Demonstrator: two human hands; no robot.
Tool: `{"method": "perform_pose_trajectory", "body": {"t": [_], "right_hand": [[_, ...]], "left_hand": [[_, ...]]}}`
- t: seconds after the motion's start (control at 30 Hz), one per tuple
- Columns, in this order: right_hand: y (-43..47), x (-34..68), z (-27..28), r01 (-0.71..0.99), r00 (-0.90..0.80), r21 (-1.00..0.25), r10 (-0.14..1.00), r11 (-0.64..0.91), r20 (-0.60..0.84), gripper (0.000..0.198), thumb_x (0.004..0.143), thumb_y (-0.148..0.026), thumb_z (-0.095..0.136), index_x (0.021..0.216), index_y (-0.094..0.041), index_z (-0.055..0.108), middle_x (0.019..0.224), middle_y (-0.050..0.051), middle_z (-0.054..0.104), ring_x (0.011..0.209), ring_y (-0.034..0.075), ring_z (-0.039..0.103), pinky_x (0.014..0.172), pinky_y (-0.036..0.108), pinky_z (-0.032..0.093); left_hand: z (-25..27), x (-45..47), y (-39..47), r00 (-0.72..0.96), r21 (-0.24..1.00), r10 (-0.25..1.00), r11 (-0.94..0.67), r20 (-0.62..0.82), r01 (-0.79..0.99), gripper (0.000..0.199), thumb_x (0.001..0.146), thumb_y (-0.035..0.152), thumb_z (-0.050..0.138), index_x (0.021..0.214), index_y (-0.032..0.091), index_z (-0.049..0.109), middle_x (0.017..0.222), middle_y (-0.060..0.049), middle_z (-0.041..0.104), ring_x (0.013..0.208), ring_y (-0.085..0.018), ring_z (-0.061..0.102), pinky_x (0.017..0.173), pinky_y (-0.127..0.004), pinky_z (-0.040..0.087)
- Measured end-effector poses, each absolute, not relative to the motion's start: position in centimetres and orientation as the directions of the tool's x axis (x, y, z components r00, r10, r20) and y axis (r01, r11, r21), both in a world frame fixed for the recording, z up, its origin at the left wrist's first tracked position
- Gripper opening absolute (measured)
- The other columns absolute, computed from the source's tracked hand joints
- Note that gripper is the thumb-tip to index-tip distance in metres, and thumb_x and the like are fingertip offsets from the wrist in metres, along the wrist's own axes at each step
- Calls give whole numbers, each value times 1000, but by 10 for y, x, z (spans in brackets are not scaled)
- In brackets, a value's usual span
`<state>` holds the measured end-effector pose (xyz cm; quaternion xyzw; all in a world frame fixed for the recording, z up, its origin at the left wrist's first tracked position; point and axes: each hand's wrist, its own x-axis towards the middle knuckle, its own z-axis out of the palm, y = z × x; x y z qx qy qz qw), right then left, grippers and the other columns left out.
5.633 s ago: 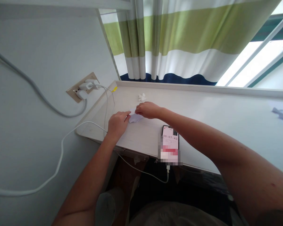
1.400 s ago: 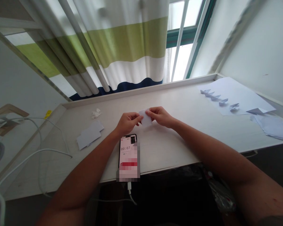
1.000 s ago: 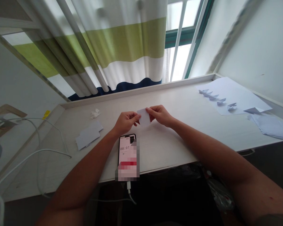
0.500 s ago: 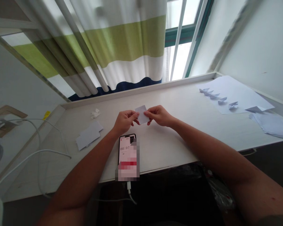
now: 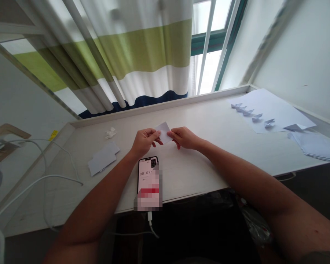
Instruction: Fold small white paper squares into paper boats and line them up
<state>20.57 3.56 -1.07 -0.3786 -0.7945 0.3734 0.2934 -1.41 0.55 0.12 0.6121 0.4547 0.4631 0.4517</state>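
Observation:
A small white piece of paper (image 5: 164, 132) is held up just above the table, turned with one corner pointing up. My left hand (image 5: 145, 140) pinches its left side between thumb and fingers. At the paper's right edge, my right hand (image 5: 184, 138) grips it the same way, its fingers curled beneath. Whether the paper is folded into layers I cannot tell. Below my left hand lies a phone (image 5: 148, 178) showing a running timer, its lower part blurred out.
Several folded paper shapes (image 5: 257, 117) stand in a row on a large white sheet (image 5: 277, 106) at the right. Near it is a stack of paper (image 5: 313, 146). At left lie white paper pieces (image 5: 103, 159), a crumpled scrap (image 5: 110, 132) and a white cable (image 5: 57, 176).
The paper has turned slightly between my hands, its corner now pointing more upward. My right hand's grip has shifted a little toward the right corner. The view has moved slightly.

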Motion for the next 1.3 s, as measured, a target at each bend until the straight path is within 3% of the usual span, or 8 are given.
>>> {"method": "perform_pose_trajectory", "body": {"t": [0.2, 0.43, 0.6, 0.73, 0.83, 1.07, 1.17, 1.3], "right_hand": [[40, 208, -19, 220, -645, -909, 752, 354, 137, 63, 105, -69, 54, 65, -21, 55, 59, 3, 68, 55, 14, 62, 61, 28, 47], [41, 209, -18, 160, -591, -928, 785, 337, 183, 64, 103, -72, 58, 65, -21, 53, 52, -2, 60, 48, 11, 58, 53, 25, 46], [43, 208, -21, 0, -602, -962, 768, 272, 218, 62, 92, -77, 71, 82, -16, 68, 72, 3, 70, 62, 14, 68, 58, 27, 62], [44, 208, -22, -141, -569, -970, 785, 201, 245, 56, 86, -68, 85, 101, -15, 74, 84, 7, 79, 72, 19, 76, 64, 32, 69], [44, 210, -20, -185, -586, -977, 787, 103, 193, 53, 84, -58, 90, 112, -17, 73, 84, 5, 82, 69, 20, 79, 66, 35, 70], [41, 214, -8, -269, -620, -962, 773, -51, 133, 26, 90, -37, 83, 105, -17, 77, 89, 7, 83, 66, 18, 79, 72, 35, 70], [42, 214, -8, -262, -629, -963, 769, -66, 118, 28, 92, -40, 81, 101, -13, 78, 89, 9, 83, 72, 19, 80, 76, 36, 70], [45, 213, -14, -220, -622, -975, 774, -24, 121, 35, 85, -42, 92, 100, -14, 77, 86, 6, 82, 71, 16, 78, 73, 32, 68]], "left_hand": [[-5, -14, 9, 172, 975, 974, -175, 150, 140, 49, 80, 61, 87, 76, 15, 71, 67, -8, 76, 61, -17, 73, 49, -23, 50], [-5, -12, 8, 199, 982, 969, -165, 144, 93, 50, 78, 59, 91, 92, 17, 68, 71, -3, 75, 64, -21, 78, 49, -23, 51], [-5, -13, 7, 228, 985, 966, -149, 125, 91, 44, 76, 50, 93, 91, 15, 71, 74, -5, 77, 64, -18, 76, 51, -24, 54], [-6, -12, 7, 231, 987, 964, -147, 130, 61, 43, 75, 47, 94, 94, 14, 72, 73, -5, 77, 65, -19, 77, 51, -24, 54], [-5, -11, 6, 192, 991, 973, -131, 125, 20, 51, 75, 47, 94, 108, 16, 72, 71, -2, 77, 62, -20, 76, 51, -25, 54], [2, -11, 1, 209, 986, 965, -147, 162, -82, 25, 81, 36, 81, 96, 16, 82, 86, -7, 80, 74, -20, 78, 62, -29, 60], [2, -12, 1, 245, 988, 958, -130, 146, -80, 24, 84, 36, 76, 94, 15, 84, 90, -9, 81, 76, -20, 78, 66, -32, 62], [-2, -12, 3, 236, 985, 957, -171, 171, -21, 25, 80, 35, 86, 95, 15, 82, 89, -7, 81, 75, -19, 77, 66, -30, 62]]}}
